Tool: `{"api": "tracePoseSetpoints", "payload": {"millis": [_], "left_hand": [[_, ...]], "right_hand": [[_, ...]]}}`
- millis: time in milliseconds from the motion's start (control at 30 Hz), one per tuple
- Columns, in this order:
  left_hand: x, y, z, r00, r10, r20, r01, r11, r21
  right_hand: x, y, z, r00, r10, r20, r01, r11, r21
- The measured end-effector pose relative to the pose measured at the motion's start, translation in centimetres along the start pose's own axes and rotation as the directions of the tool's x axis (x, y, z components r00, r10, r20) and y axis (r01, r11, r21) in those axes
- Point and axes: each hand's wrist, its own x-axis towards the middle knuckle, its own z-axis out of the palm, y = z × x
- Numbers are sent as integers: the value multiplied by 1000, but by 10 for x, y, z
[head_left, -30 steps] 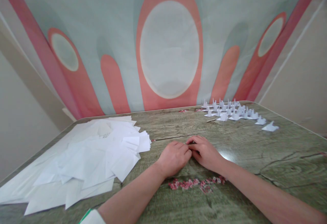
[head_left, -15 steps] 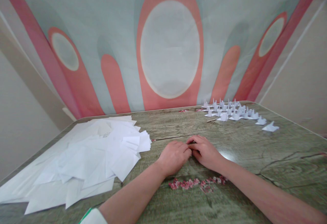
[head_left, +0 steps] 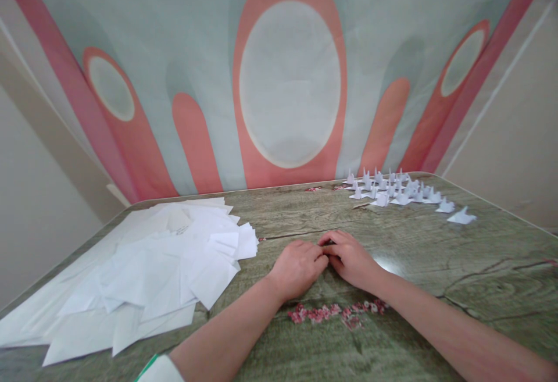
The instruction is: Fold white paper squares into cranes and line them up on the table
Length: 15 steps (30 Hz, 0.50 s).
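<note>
My left hand (head_left: 299,268) and my right hand (head_left: 349,257) meet at the middle of the wood-patterned table (head_left: 279,347), fingertips touching. Both are closed, with the fingers bent and pressed together. Whatever lies between them, if anything, is hidden by the fingers. To the left of my left hand spreads a pile of white paper sheets (head_left: 148,277), some cut small. Several folded white paper cranes (head_left: 401,196) stand in a group beyond my right hand, at the back right of the table.
A single paper crane (head_left: 462,216) sits at the near right end of the group. Behind the table's back edge hangs a green and coral patterned backdrop (head_left: 290,79). Pink flowers (head_left: 322,313) are printed on the tabletop in front of my hands.
My left thumb and fingertips have shifted very slightly against the right hand. The paper pile and the cranes are unchanged.
</note>
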Motion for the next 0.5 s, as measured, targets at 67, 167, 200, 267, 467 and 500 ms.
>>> {"api": "tracePoseSetpoints", "payload": {"millis": [67, 167, 200, 267, 467, 500], "left_hand": [[0, 0, 0, 1000, -3, 2, 3, 1000, -5], [0, 0, 2, 1000, -15, 0, 15, 1000, -22], [0, 0, 2, 1000, -23, 0, 23, 999, -31], [0, 0, 2, 999, -50, -4, 49, 997, -66], [-5, -3, -2, 988, -151, -26, 139, 955, -261], [-7, -4, -4, 984, -180, -20, 167, 947, -276]], "right_hand": [[1, 0, 0, 1000, -4, 1, 4, 1000, 2], [1, 0, 0, 1000, -4, -3, 4, 1000, 2], [1, 0, 0, 1000, -3, -3, 3, 1000, 0], [1, -1, 0, 1000, 0, 0, 0, 1000, -5], [0, -3, -2, 1000, 7, 0, -7, 1000, -29], [0, -4, -3, 1000, 8, 2, -8, 999, -36]]}}
